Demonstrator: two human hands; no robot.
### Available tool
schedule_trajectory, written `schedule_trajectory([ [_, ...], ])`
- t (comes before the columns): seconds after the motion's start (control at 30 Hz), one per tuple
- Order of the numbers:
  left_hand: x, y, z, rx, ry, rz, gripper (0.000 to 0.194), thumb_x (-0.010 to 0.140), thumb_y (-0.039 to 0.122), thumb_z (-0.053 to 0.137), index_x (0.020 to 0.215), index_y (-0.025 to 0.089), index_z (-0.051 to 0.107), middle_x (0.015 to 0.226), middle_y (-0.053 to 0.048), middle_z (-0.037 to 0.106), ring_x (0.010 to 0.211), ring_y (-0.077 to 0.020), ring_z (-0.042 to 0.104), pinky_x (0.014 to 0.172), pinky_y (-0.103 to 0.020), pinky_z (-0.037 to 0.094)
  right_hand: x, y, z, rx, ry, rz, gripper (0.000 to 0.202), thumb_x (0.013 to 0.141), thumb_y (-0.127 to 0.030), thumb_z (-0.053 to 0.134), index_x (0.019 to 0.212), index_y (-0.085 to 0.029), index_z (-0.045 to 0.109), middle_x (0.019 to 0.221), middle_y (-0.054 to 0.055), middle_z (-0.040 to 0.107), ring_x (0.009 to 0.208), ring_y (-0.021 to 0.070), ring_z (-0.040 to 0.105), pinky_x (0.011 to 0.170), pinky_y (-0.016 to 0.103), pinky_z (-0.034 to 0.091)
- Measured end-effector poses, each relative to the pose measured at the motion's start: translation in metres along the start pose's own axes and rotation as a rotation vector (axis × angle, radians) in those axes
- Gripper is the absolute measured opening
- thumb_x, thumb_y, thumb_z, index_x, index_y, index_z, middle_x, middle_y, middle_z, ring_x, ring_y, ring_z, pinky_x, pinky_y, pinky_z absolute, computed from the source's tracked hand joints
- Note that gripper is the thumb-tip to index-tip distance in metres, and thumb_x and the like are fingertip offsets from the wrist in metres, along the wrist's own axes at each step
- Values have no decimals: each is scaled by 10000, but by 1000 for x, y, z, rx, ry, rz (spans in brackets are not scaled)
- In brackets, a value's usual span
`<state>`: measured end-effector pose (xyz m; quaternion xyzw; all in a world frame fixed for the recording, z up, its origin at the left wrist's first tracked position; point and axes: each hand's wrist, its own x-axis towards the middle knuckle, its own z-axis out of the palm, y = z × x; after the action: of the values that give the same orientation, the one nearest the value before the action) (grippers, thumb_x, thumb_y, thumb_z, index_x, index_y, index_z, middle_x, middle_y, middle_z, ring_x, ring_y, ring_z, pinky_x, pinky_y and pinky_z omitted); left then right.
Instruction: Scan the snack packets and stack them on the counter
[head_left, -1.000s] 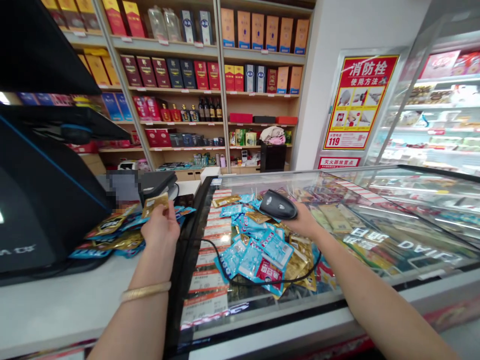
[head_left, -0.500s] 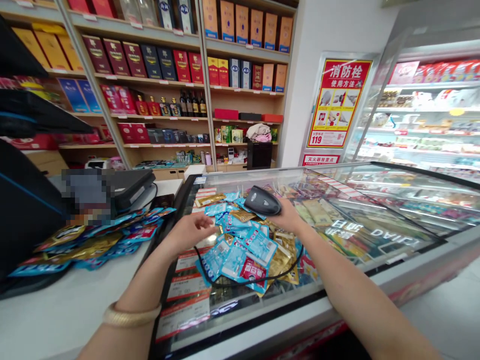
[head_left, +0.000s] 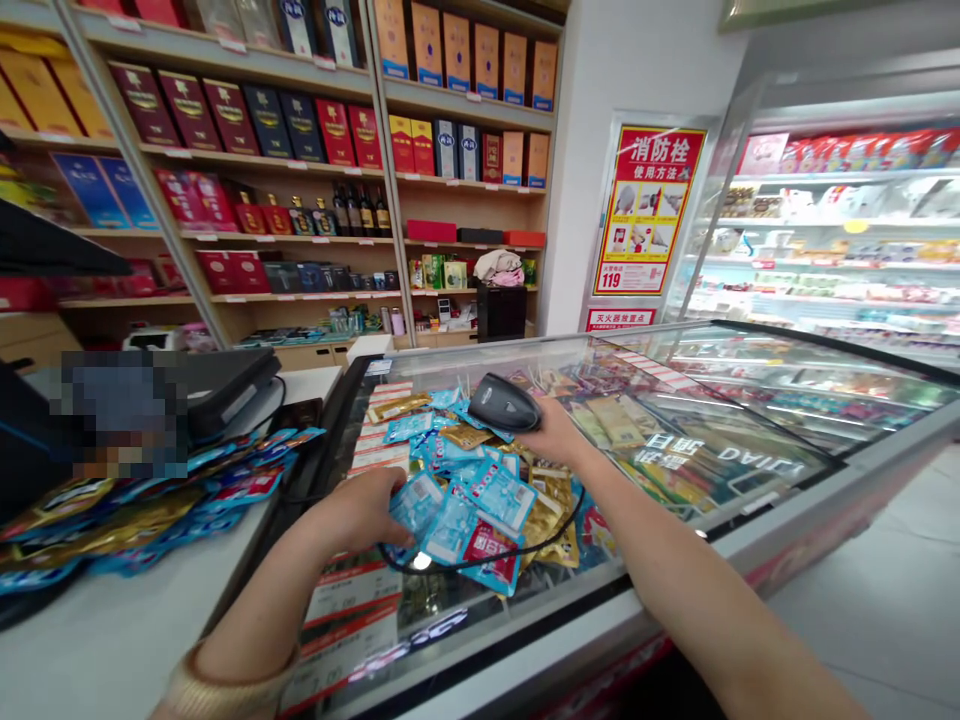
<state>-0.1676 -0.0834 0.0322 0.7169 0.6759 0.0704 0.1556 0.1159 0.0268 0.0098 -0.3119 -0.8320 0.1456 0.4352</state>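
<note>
My right hand (head_left: 555,430) is wrapped round a black barcode scanner (head_left: 504,402), holding it over a pile of snack packets. My left hand (head_left: 366,508) is at the pile's left side, its thumb and fingers closed on the edge of a blue snack packet (head_left: 420,503). More blue packets (head_left: 501,490) and gold packets (head_left: 551,510) lie heaped on the glass top of a chest freezer (head_left: 442,640). The scanner's black cable (head_left: 480,566) loops across the front of the pile.
To the left, a white counter (head_left: 161,640) carries a second heap of packets (head_left: 172,500) and a black device (head_left: 232,385). Shelves (head_left: 285,170) of boxed bottles stand behind. A lit display fridge (head_left: 847,230) is at the right.
My left hand has come down and nearer to me, closing on the edge of a blue packet. The view has turned slightly right; my right hand still holds the scanner over the pile.
</note>
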Motion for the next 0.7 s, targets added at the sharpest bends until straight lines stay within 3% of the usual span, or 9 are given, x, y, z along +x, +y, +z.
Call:
schedule_trajectory([
  [0.1,6,-11,-5,-317,57,30,370,445,426,790,723,224,652,720,-4,695,741,-239,650,702,-322,509,0,4,1,-15,39,2,146,688,-249,707,813,-175,705,794,25,739,773,216,679,720,263,500],
  [0.2,9,-9,-10,-570,276,47,343,456,432,794,695,232,650,675,-5,691,689,-227,631,645,-312,505,0,7,1,-18,59,11,205,668,-238,731,862,-176,711,821,37,748,802,232,685,755,288,519],
  [0.3,12,-2,-7,-648,534,40,323,538,465,746,720,215,652,686,-20,696,647,-202,612,615,-298,495,0,6,0,28,48,39,321,672,-240,754,983,-174,713,912,46,766,889,252,697,838,330,537],
  [0.37,15,1,-2,-751,642,12,357,573,484,723,771,197,646,707,-29,699,630,-191,612,585,-289,496,0,2,-2,84,16,50,397,688,-251,757,1073,-172,704,977,46,769,957,261,697,886,354,541],
  [0.47,18,4,6,-923,708,-50,386,588,468,727,829,183,631,758,-43,709,642,-197,638,560,-289,512,-1,-5,-4,153,-108,40,396,717,-274,750,1098,-174,711,1008,38,770,989,265,697,908,375,547],
  [0.57,21,5,11,-955,740,-82,336,606,429,728,808,186,612,771,-39,706,649,-198,656,582,-300,535,-2,-10,-6,192,-216,14,375,735,-308,752,1081,-167,729,1019,45,771,975,272,704,912,392,552],
  [0.7,22,5,12,-976,757,-99,298,619,394,727,794,188,600,775,-31,701,653,-195,662,604,-308,550,-3,-13,-6,191,-225,-13,438,743,-316,752,1144,-142,719,1069,62,764,990,279,702,916,393,551],
])
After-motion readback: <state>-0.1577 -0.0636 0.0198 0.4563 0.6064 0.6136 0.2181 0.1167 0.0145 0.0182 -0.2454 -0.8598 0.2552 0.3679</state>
